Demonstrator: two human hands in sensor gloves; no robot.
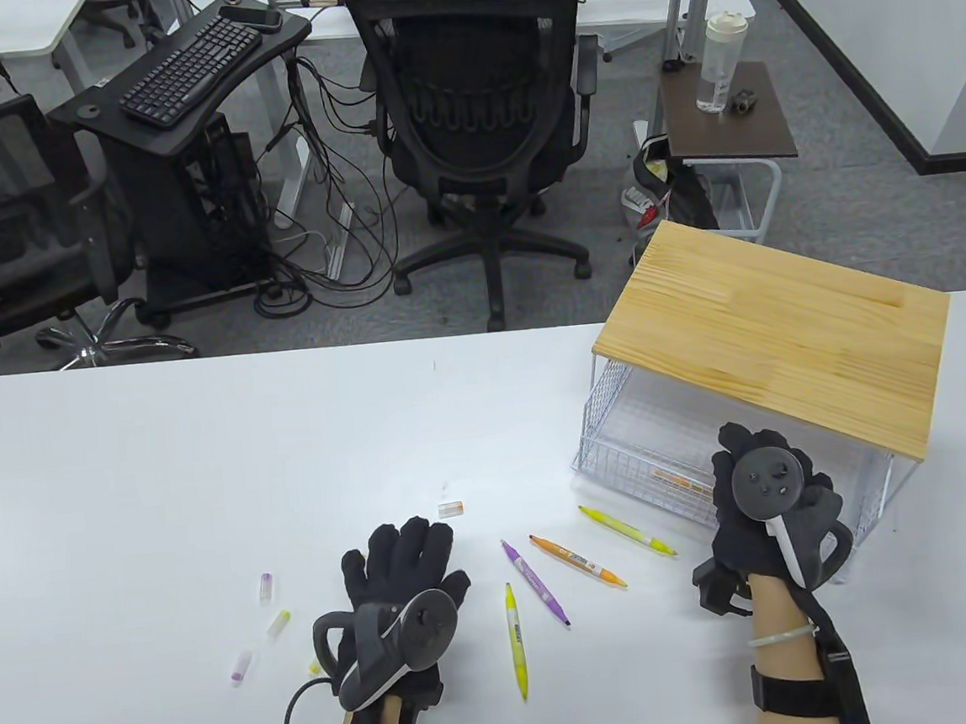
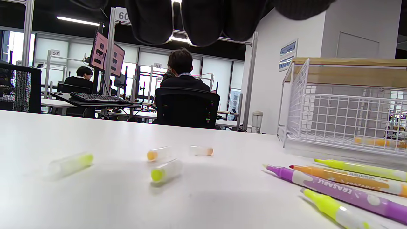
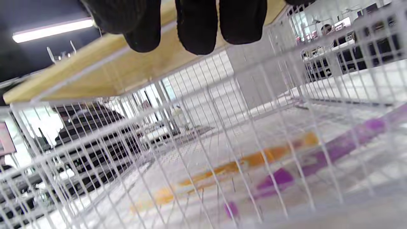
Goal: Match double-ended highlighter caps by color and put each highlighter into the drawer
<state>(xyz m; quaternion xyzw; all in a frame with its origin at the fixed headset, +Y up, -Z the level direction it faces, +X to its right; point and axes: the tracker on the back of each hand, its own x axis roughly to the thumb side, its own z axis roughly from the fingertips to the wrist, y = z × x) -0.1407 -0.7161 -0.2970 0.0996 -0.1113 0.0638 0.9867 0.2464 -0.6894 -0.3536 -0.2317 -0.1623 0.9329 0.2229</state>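
Four uncapped highlighters lie on the white table: yellow (image 1: 516, 640), purple (image 1: 536, 583), orange (image 1: 578, 561) and yellow-green (image 1: 627, 529). Loose caps lie to the left: an orange cap (image 1: 450, 509), a purple cap (image 1: 266, 587), a yellow cap (image 1: 279, 623) and another purple cap (image 1: 241, 666). My left hand (image 1: 403, 555) rests flat with straight fingers between caps and highlighters, holding nothing. My right hand (image 1: 753, 457) is at the front of the pulled-out wire drawer (image 1: 625, 442); its fingertips (image 3: 197, 25) hang over the mesh with nothing in them. Inside lie an orange highlighter (image 3: 241, 162) and a purple highlighter (image 3: 334, 149).
The drawer sits under a wooden top (image 1: 776, 336) at the table's right. Beyond the far table edge stand an office chair (image 1: 479, 126), a keyboard stand (image 1: 187, 67) and a side table with a bottle (image 1: 719, 62). People sit at desks in the background.
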